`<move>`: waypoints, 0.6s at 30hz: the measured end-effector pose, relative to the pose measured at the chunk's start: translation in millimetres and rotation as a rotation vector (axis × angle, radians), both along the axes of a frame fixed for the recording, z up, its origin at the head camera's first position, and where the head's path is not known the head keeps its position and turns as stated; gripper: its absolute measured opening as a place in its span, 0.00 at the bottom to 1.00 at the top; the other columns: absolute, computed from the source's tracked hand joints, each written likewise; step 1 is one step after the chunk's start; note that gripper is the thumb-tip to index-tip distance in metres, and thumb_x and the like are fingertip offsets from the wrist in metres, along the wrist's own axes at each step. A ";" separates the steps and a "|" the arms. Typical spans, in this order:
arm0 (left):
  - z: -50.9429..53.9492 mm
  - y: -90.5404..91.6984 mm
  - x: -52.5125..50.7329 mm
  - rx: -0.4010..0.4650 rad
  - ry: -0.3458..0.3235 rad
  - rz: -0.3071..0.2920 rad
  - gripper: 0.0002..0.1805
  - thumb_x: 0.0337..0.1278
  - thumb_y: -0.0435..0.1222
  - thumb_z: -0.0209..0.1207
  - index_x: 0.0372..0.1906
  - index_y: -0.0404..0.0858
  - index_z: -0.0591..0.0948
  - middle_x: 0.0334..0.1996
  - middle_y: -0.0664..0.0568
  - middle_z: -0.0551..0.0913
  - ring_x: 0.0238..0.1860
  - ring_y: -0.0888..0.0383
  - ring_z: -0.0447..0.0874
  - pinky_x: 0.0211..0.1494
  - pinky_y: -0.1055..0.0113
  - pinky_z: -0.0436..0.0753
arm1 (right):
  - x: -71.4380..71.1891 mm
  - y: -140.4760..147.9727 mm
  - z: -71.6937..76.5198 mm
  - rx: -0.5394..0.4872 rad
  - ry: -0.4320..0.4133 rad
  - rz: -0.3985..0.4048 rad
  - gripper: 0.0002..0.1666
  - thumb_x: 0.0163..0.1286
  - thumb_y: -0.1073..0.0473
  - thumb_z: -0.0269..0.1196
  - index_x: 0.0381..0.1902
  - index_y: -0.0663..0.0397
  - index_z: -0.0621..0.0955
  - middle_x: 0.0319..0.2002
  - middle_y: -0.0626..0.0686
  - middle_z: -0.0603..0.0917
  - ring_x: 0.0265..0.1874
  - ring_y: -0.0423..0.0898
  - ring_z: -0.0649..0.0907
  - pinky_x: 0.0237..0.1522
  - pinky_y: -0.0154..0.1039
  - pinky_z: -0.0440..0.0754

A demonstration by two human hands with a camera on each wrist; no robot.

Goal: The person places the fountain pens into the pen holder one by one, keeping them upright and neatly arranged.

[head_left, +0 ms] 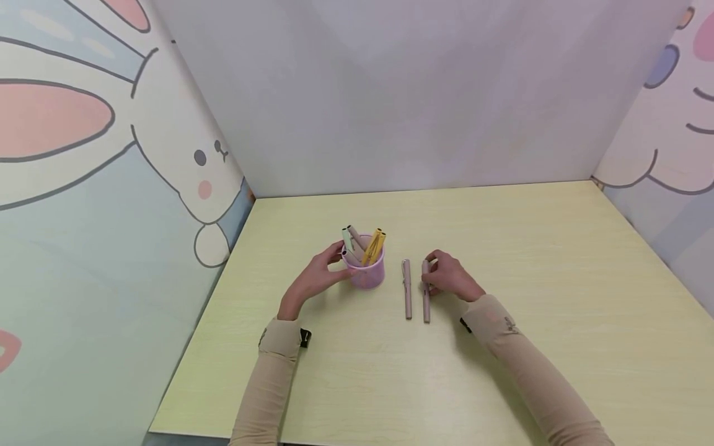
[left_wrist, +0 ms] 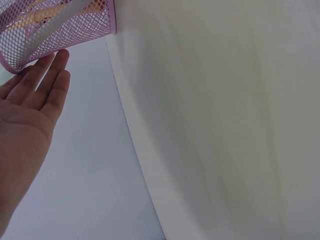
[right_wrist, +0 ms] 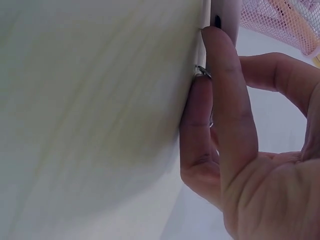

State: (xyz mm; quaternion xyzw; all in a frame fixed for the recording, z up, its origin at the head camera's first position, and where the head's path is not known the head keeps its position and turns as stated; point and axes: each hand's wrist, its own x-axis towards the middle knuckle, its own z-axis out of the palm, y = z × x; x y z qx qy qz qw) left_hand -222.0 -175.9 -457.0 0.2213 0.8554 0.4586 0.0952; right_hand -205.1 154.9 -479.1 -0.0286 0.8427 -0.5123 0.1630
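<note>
A pink mesh pen cup (head_left: pixel 366 277) stands on the table with several pens in it. My left hand (head_left: pixel 319 274) reaches round the cup's left side, thumb near its front; in the left wrist view the fingers (left_wrist: pixel 45 82) lie fairly straight against or just beside the mesh. To the cup's right lies a pinkish-grey pen (head_left: pixel 408 291) with a clip. A second, similar pen (head_left: pixel 426 303) lies parallel to it, and my right hand (head_left: pixel 448 277) pinches its upper end. Up close, the right wrist view shows curled fingers by the pen's metal clip (right_wrist: pixel 203 71).
The cup holds yellow pens (head_left: pixel 374 246), a pale green pen (head_left: pixel 347 239) and pinkish-grey pens. The pale yellow table (head_left: pixel 530 248) meets a whitish wall (head_left: pixel 390 99) at the back. Panels with cartoon rabbits flank it on both sides.
</note>
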 end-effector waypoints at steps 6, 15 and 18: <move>-1.3 -0.7 -0.9 -0.007 0.004 -0.002 0.45 0.67 0.47 0.67 0.81 0.37 0.60 0.72 0.38 0.70 0.72 0.37 0.69 0.73 0.39 0.67 | 1.3 4.0 0.8 -0.050 0.001 0.000 0.27 0.67 0.73 0.58 0.62 0.74 0.67 0.45 0.68 0.78 0.32 0.54 0.87 0.34 0.45 0.89; -1.6 -0.3 -1.2 -0.004 -0.002 0.002 0.45 0.66 0.46 0.68 0.81 0.37 0.60 0.73 0.38 0.70 0.72 0.37 0.68 0.73 0.40 0.67 | 1.3 8.3 1.5 -0.131 0.010 -0.016 0.26 0.70 0.74 0.57 0.64 0.74 0.66 0.43 0.65 0.76 0.33 0.52 0.87 0.34 0.45 0.90; -1.7 -0.4 -1.5 -0.001 0.001 -0.001 0.45 0.66 0.45 0.68 0.81 0.37 0.60 0.72 0.38 0.70 0.72 0.37 0.69 0.72 0.40 0.67 | 0.9 10.7 1.0 -0.167 0.031 -0.017 0.28 0.70 0.74 0.57 0.66 0.74 0.65 0.43 0.65 0.76 0.34 0.52 0.87 0.36 0.46 0.90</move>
